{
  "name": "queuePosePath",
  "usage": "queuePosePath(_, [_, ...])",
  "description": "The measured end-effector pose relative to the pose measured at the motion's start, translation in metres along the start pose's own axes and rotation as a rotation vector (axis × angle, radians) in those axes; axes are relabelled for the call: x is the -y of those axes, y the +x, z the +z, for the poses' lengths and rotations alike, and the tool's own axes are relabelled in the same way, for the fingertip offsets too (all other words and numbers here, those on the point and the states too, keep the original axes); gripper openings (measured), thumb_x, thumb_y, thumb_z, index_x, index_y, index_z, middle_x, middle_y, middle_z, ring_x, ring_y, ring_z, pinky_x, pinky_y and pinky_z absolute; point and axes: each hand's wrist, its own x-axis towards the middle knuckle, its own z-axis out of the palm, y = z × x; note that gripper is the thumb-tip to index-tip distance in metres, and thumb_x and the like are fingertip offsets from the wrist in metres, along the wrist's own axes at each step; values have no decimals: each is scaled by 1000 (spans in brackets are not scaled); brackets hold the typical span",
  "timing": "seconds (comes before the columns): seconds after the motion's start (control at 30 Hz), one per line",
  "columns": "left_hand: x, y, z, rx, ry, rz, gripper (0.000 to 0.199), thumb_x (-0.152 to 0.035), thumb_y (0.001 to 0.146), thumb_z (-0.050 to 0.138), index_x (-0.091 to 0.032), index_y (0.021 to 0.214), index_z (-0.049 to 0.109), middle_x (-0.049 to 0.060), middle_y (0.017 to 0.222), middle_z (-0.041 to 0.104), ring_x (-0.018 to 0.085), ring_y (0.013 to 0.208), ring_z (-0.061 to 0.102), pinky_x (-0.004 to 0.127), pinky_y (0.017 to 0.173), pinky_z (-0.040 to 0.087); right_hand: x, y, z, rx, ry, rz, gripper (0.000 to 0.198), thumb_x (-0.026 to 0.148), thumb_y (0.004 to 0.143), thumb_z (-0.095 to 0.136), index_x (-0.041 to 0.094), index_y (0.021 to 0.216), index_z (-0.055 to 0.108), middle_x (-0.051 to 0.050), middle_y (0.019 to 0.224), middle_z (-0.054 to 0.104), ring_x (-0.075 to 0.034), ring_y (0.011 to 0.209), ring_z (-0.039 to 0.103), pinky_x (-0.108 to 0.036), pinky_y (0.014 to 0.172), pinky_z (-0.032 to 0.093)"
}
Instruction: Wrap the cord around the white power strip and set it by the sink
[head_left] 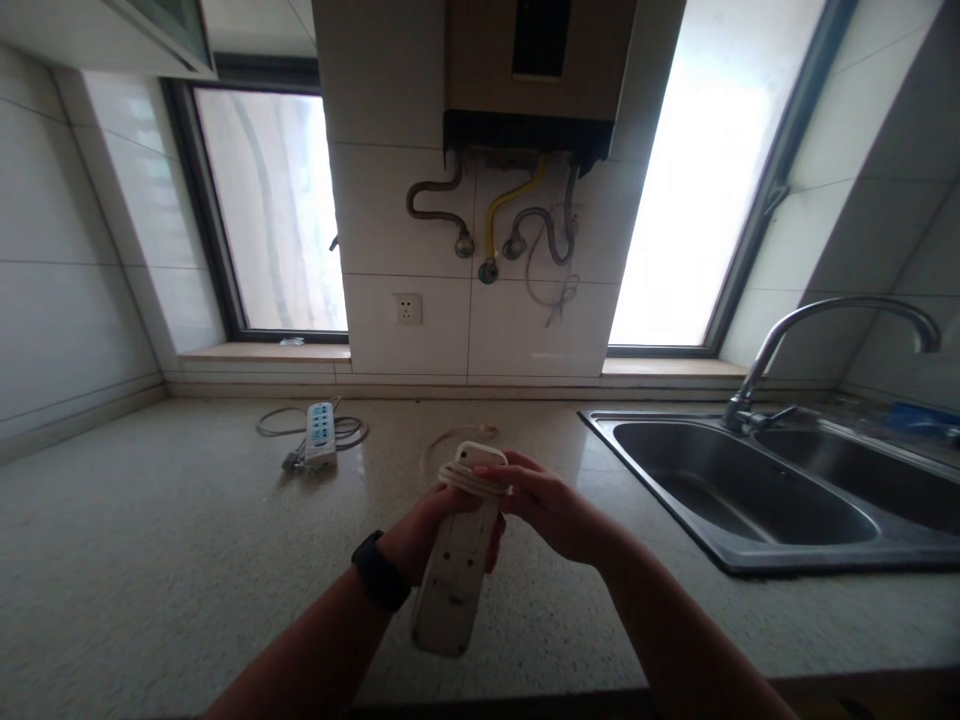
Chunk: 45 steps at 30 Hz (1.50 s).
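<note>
A white power strip (454, 575) is held over the counter, its plain back with small screw holes facing me. My left hand (429, 520), with a black band on the wrist, is closed around its middle. Several turns of white cord (459, 480) circle the strip near its upper end. My right hand (547, 505) is closed at those turns, with its fingers on the cord from the right side. A loose length of cord trails on the counter behind the strip. The undersides of the right fingers are partly hidden.
A second power strip (321, 432) with its grey cord lies on the speckled counter (225, 560) at back left. On the right are a steel double sink (720, 560) and a curved faucet (757, 370). A wall outlet (407, 309) sits below the water heater (536, 75).
</note>
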Motion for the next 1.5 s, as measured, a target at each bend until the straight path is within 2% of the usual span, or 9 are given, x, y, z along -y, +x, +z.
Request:
queuePosePath(0.3, [-5, -6, 5, 12, 101, -94, 33, -38, 83, 56, -10, 97, 64, 9, 80, 66, 19, 63, 66, 29, 57, 50, 28, 1, -16, 246, -134, 151, 51, 26, 99, 46, 38, 147, 35, -5, 144, 44, -21, 127, 49, -38, 106, 42])
queuePosePath(0.5, [-3, -9, 2, 75, 105, -144, 35, -37, 79, 59, -8, 99, 64, 11, 83, 67, 21, 63, 67, 31, 57, 52, 40, 1, -19, 324, -143, 157, 54, 26, 97, 51, 38, 148, 35, -4, 146, 44, -22, 129, 47, -37, 108, 39])
queuePosePath(0.6, [-2, -8, 3, 98, 94, -116, 35, -35, 78, 61, -8, 100, 64, 12, 81, 68, 21, 63, 67, 30, 56, 52, 40, 0, -18, 301, -122, 130, 55, 24, 96, 53, 35, 147, 37, -6, 145, 45, -22, 128, 48, -36, 105, 42])
queuePosePath(0.73, [-2, -6, 4, 128, 85, -92, 34, -38, 78, 62, -9, 96, 64, 12, 81, 68, 22, 66, 67, 31, 60, 52, 26, 1, -13, 218, -67, 92, 56, 27, 89, 65, 32, 142, 46, -8, 138, 51, -21, 114, 57, -32, 90, 51])
queuePosePath(0.9, [-3, -4, 4, 47, 109, -74, 44, -47, 82, 59, -6, 96, 65, 16, 86, 68, 24, 72, 68, 32, 66, 52, 9, 7, -5, 101, 23, 109, 49, 26, 91, 62, 30, 138, 51, -9, 132, 56, -16, 92, 63, -30, 77, 55])
queuePosePath(1.0, [-4, 0, 6, -47, 101, -28, 47, -48, 83, 60, -8, 107, 63, 16, 93, 68, 26, 82, 68, 38, 74, 53, 4, 11, -2, 60, 42, 109, 43, 24, 95, 54, 29, 138, 52, -8, 134, 56, -18, 104, 62, -34, 88, 53])
queuePosePath(1.17, [-4, 7, 11, -245, 118, 127, 48, -45, 86, 65, -19, 125, 52, 13, 106, 65, 27, 93, 67, 50, 84, 52, -11, 19, 0, -28, 109, 107, 39, 27, 96, 52, 27, 135, 55, -6, 138, 56, -20, 125, 53, -43, 108, 41])
queuePosePath(1.33, [-3, 11, 7, -458, 512, 304, 54, -45, 85, 66, -19, 126, 46, 11, 109, 63, 24, 92, 65, 42, 82, 52, -25, 24, -3, -162, 13, 82, 38, 30, 95, 54, 28, 133, 57, -5, 140, 55, -21, 131, 47, -45, 114, 32])
queuePosePath(1.5, [4, 14, 6, -641, 1171, 465, 88, -42, 69, 80, -22, 138, 31, 15, 129, 54, 30, 111, 58, 45, 92, 47, -22, 26, 8, -360, -190, 90, 36, 26, 96, 52, 30, 130, 59, -5, 134, 58, -21, 125, 52, -43, 109, 39])
